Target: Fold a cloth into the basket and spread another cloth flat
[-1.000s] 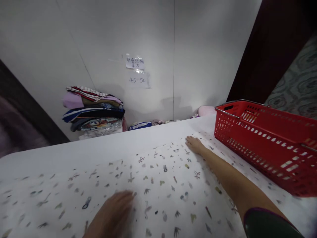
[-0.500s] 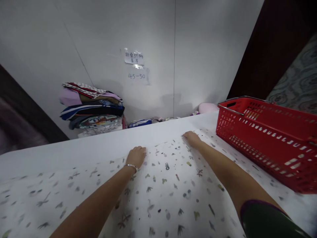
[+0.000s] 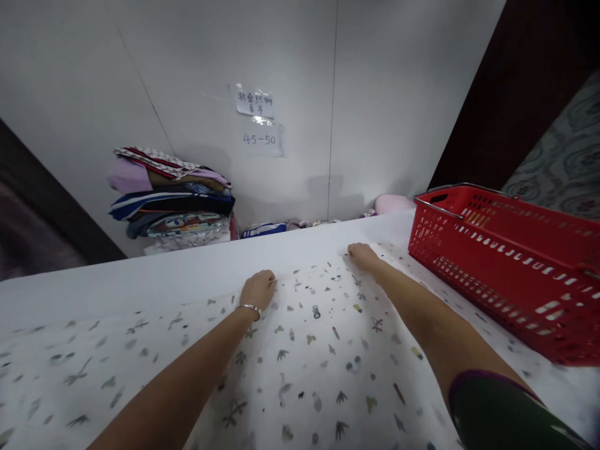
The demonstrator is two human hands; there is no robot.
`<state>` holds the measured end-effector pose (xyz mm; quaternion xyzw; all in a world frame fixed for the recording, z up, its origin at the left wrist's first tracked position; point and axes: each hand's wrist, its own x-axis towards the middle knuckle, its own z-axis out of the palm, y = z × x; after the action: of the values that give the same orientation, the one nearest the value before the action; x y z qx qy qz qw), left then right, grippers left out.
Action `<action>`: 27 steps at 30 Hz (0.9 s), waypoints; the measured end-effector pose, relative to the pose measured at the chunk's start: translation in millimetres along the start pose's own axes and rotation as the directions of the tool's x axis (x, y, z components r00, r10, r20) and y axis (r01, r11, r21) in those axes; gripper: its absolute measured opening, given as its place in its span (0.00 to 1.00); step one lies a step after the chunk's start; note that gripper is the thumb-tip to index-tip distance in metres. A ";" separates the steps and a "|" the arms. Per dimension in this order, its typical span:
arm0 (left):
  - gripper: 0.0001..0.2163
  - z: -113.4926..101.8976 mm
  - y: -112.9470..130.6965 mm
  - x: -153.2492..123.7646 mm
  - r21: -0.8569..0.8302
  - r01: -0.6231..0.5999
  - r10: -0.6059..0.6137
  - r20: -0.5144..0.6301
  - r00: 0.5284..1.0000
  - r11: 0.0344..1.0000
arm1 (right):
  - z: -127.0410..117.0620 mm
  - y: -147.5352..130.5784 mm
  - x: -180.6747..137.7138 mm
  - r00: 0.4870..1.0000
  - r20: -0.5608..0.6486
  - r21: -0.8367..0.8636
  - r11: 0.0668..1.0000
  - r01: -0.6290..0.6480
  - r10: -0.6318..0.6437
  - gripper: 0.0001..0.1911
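A white cloth with small printed leaves and figures [image 3: 309,369] lies spread over a white table [image 3: 164,281]. My left hand [image 3: 257,289], a thin bracelet on its wrist, is curled shut on the cloth's far edge. My right hand [image 3: 362,255] rests at the same far edge further right, fingers bent down onto the cloth and pinching it. Both arms reach straight out across the cloth.
A red plastic basket [image 3: 506,262] with metal handles stands on the table at the right, close to my right arm. A stack of folded fabrics [image 3: 171,197] lies against the white wall behind the table. Paper notes [image 3: 255,119] are stuck on the wall.
My left hand went from the near middle of the cloth out to its far edge and closed on it. My right hand stayed at the far edge.
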<state>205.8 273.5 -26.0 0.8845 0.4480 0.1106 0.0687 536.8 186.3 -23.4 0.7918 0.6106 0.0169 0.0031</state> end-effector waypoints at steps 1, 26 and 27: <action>0.05 -1.5 0.3 0.2 0.013 -0.012 0.012 -0.016 1.000 1.000 | -0.6 0.1 -0.1 1.000 -0.009 -0.004 1.000 -0.005 0.005 0.11; 0.12 4.0 4.0 17.2 0.035 0.072 -0.077 0.135 0.988 0.997 | 7.8 -3.5 4.1 0.996 -0.012 0.097 0.992 -0.081 0.083 0.15; 0.12 4.0 4.5 18.3 0.056 0.065 -0.072 0.131 0.989 0.996 | 7.5 -4.0 5.1 0.996 -0.006 0.099 0.991 -0.089 0.090 0.15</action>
<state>220.9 285.6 -26.4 0.8754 0.4754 0.0373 0.0792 534.4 192.3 -30.9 0.8175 0.5745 -0.0088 -0.0400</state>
